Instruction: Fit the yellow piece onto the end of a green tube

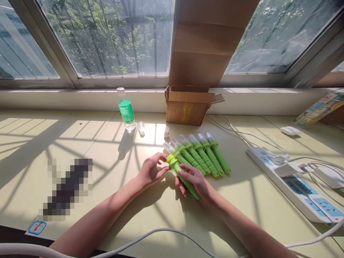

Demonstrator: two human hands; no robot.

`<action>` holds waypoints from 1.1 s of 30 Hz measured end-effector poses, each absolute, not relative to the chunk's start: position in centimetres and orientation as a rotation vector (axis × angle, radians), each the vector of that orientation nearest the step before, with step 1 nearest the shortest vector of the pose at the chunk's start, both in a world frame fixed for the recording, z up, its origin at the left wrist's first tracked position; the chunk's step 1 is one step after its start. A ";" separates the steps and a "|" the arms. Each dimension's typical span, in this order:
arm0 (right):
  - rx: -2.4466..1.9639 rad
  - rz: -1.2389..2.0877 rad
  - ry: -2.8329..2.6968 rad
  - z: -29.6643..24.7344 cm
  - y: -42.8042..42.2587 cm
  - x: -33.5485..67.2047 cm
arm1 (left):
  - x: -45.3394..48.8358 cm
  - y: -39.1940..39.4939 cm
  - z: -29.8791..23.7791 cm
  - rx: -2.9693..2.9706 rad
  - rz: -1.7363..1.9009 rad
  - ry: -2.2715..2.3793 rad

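Observation:
A green plastic tube (176, 165) with a ribbed lower body and a yellow ring at its upper end lies slanted in my hands. My right hand (195, 179) is wrapped round its middle. At the yellow end, the thumb and fingers of my left hand (153, 168) close on the rim. No clear cap shows on this tube. Just beyond it, several similar green tubes (197, 154) lie side by side, their clear caps pointing away from me. Farther back on the table stand a loose clear cap (141, 129) and a small whitish clear piece (167, 132).
A bottle with a green label (126, 110) stands at back left, and an open cardboard box (186, 107) sits by the window. On the right lie a power strip (290, 186) with plugged-in cables and a white mouse (290, 130). A white cable (161, 230) crosses the front.

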State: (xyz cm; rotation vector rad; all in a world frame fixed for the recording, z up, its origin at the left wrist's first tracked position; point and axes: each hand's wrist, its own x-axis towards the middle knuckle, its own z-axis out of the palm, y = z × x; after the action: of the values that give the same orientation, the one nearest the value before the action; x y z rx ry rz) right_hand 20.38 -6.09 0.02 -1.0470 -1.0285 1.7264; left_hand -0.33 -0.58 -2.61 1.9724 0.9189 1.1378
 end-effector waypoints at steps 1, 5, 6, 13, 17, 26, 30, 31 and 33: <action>-1.050 1.724 -1.030 0.0 -6.1 20.4 | -0.3 -0.6 -2.6 1.977 1.137 0.922; -1.053 1.724 -1.035 0.1 -6.2 20.4 | -0.4 -0.6 -2.7 1.991 1.131 0.931; -1.052 1.726 -1.036 0.1 -6.2 20.4 | -0.4 -0.5 -2.7 1.994 1.130 0.931; -1.059 1.719 -1.035 0.0 -6.1 20.4 | -0.3 -0.6 -2.7 1.989 1.122 0.946; -1.057 1.718 -1.029 -0.2 -6.1 20.4 | -0.3 -0.6 -2.6 1.986 1.095 0.985; -1.079 1.721 -1.027 -0.1 -6.2 20.4 | -0.3 -0.7 -2.6 1.938 1.042 0.996; -1.093 1.715 -1.036 0.0 -6.2 20.4 | -0.3 -0.7 -2.7 1.928 1.055 0.987; -1.097 1.713 -1.037 0.0 -6.2 20.4 | -0.3 -0.7 -2.7 1.924 1.058 0.987; -1.105 1.710 -1.040 -0.1 -6.2 20.3 | -0.3 -0.7 -2.7 1.915 1.059 0.984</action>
State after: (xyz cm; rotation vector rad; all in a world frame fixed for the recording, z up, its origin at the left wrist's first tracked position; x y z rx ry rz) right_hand 20.35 -6.16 -0.09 -1.1047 -1.0397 1.7101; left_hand -0.30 -0.70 -2.66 1.9155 0.9843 1.0585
